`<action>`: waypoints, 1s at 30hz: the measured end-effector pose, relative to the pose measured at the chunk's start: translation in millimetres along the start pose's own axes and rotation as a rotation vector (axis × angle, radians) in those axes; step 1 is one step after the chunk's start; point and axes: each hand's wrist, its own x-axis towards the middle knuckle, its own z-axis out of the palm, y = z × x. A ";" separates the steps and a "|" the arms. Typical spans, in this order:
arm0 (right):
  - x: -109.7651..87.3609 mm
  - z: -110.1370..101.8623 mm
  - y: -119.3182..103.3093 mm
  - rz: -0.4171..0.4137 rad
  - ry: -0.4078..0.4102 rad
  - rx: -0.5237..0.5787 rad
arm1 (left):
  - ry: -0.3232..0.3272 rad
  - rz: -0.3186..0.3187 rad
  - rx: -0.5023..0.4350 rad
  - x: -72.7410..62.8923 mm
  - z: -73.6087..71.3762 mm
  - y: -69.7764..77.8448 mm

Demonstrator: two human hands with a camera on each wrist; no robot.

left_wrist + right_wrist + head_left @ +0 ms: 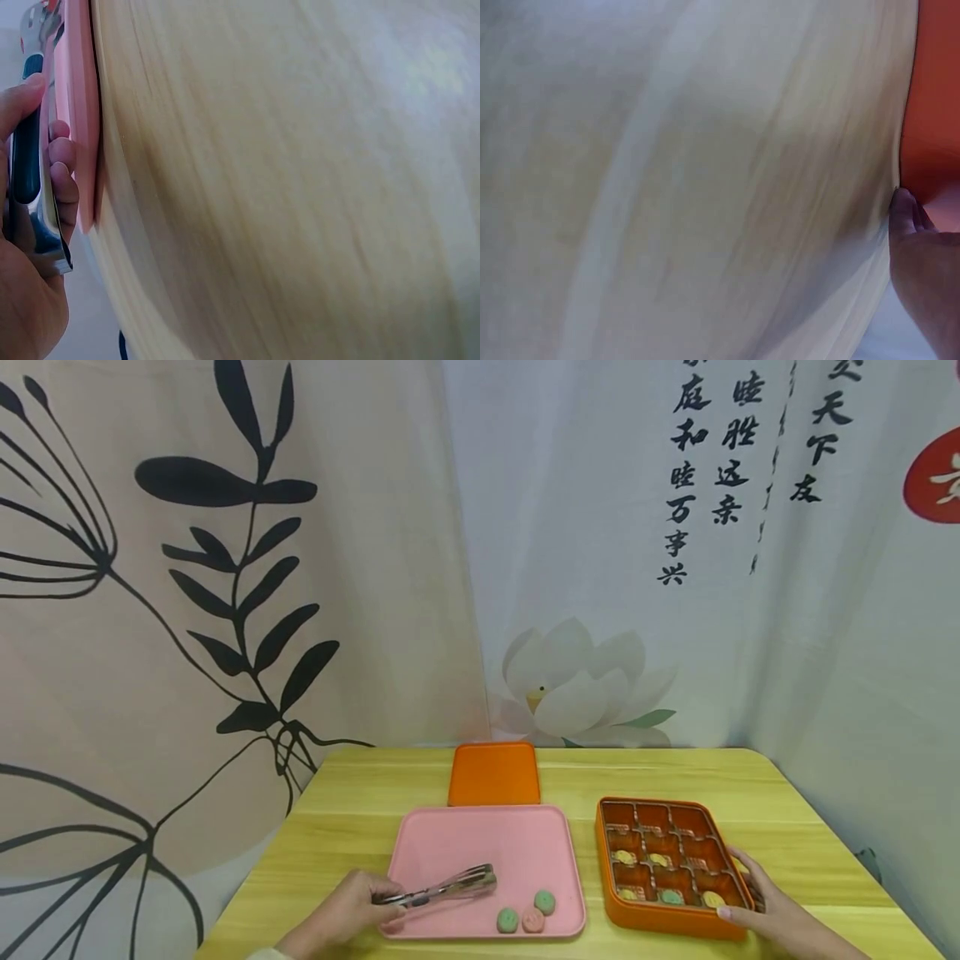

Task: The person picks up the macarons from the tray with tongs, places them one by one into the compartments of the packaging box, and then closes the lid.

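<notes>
My left hand (348, 902) grips a pair of metal tongs (450, 887) by the dark handle, with the thumb on top and the fingers curled beneath in the left wrist view. The head of the tongs lies over the pink tray (450, 839). Near the tray's front right corner sit two green pieces (507, 920) and a pink piece (533, 920), all small and round. My right hand (768, 902) holds the right side of an orange box (667, 920), thumb at its front corner. Several yellow pieces (712, 899) and a green one (671, 897) lie in its clear-walled compartments.
An orange lid-like panel (495, 774) lies behind the tray, right at its back edge. Bare wood-grain table (352, 827) runs left of the tray, and a narrow strip separates tray and box. Printed curtains (390, 568) hang behind the table.
</notes>
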 end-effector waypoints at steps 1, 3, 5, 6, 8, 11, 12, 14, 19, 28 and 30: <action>0.0 -0.1 0.6 -0.004 0.000 0.004 | 0.001 0.000 0.007 0.2 -0.2 0.0; -0.3 -0.2 0.8 -0.006 -0.003 0.002 | 0.001 -0.007 0.014 0.7 -0.8 -0.3; -0.9 -0.5 0.1 0.002 -0.008 0.004 | 0.003 -0.015 0.029 1.5 -1.2 -0.2; -1.2 -0.6 -0.2 0.004 -0.010 0.002 | 0.004 -0.017 0.040 2.0 -1.3 0.3; -1.7 -0.6 -1.3 0.022 -0.011 0.000 | 0.009 -0.025 0.051 3.0 -1.4 1.2; -1.8 -0.5 -1.5 0.033 -0.013 0.014 | 0.017 -0.027 0.066 5.0 -1.3 3.2; -1.8 -0.5 -1.3 0.036 -0.014 0.019 | 0.021 -0.026 0.065 6.1 -1.1 3.6; -1.8 -0.3 -0.6 0.033 -0.014 0.026 | 0.026 -0.020 0.070 8.6 -0.5 4.3; -0.9 -0.7 0.6 0.018 -0.021 0.023 | 0.046 0.025 0.113 20.1 2.1 6.6; -0.9 0.4 -0.8 0.030 -0.013 0.030 | 0.052 0.108 0.167 47.6 10.9 22.8; -1.9 1.1 -1.1 0.015 -0.012 0.034 | 0.044 0.127 0.154 53.9 13.6 27.8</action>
